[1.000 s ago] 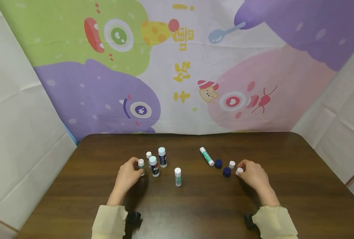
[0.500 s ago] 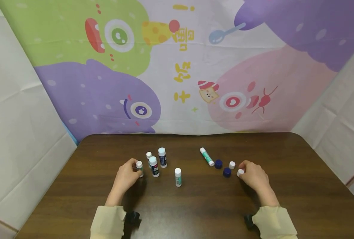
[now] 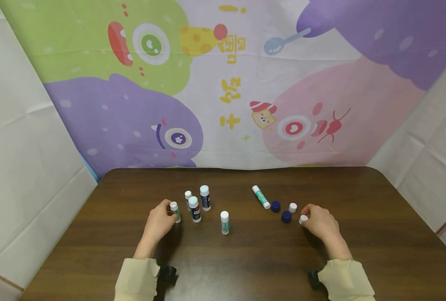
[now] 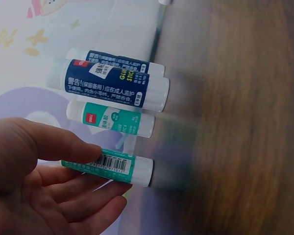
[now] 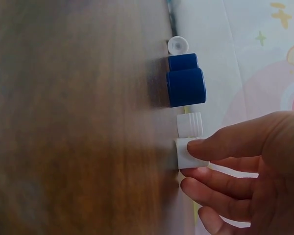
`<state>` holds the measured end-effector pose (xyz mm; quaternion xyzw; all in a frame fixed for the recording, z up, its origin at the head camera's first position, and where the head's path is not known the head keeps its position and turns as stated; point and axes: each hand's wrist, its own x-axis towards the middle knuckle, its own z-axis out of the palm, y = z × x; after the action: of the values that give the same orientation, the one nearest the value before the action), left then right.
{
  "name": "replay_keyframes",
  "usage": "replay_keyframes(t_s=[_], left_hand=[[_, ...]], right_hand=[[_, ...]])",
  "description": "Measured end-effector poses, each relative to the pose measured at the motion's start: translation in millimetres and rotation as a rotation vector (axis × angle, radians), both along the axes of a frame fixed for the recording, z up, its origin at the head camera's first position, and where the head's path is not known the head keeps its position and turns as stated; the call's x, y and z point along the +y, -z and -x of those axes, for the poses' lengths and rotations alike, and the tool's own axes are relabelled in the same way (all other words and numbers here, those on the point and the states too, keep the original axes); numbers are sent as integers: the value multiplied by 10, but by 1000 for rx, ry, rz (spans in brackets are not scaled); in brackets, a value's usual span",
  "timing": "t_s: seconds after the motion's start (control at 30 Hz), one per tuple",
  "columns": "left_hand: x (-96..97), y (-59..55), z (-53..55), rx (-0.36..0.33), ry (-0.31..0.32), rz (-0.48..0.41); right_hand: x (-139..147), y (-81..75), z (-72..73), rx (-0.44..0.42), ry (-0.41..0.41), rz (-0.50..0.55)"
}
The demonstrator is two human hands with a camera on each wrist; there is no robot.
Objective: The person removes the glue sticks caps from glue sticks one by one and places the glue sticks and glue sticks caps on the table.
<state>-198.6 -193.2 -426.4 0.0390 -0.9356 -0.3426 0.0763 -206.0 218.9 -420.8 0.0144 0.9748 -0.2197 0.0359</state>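
Observation:
My left hand (image 3: 160, 220) pinches a small green-and-white glue stick (image 4: 115, 165) between thumb and fingers, upright at table height. Beside it stand another green glue stick (image 4: 112, 119) and two larger navy ones (image 4: 108, 84) (image 3: 205, 198), all uncapped at the top or white-ended. On the right, my right hand (image 3: 322, 220) pinches a white cap (image 5: 184, 159) at the tabletop; the thumb covers part of it. Just behind that cap sits a second white cap (image 5: 188, 125), next to two navy caps (image 5: 186, 88) (image 3: 275, 206).
One green glue stick (image 3: 224, 223) stands alone near the middle of the brown table (image 3: 245, 267). Another glue stick (image 3: 261, 197) lies on its side behind the navy caps. A cartoon-printed cloth (image 3: 223, 146) hangs along the table's back edge.
My left hand and its glue stick have shifted slightly left. My right hand has moved the white cap a little toward me and to the right. The other things stay put.

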Motion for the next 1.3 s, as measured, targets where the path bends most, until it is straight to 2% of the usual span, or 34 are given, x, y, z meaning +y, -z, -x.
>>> replay_keyframes(t_s=[0.77, 1.0, 1.3], left_hand=[[0, 37, 4, -13, 5, 22], [14, 15, 3, 32, -4, -16], [47, -43, 4, 67, -8, -46]], right_hand=[[4, 17, 6, 0, -28, -18], [-3, 0, 0, -8, -36, -9], [-47, -73, -18, 53, -58, 3]])
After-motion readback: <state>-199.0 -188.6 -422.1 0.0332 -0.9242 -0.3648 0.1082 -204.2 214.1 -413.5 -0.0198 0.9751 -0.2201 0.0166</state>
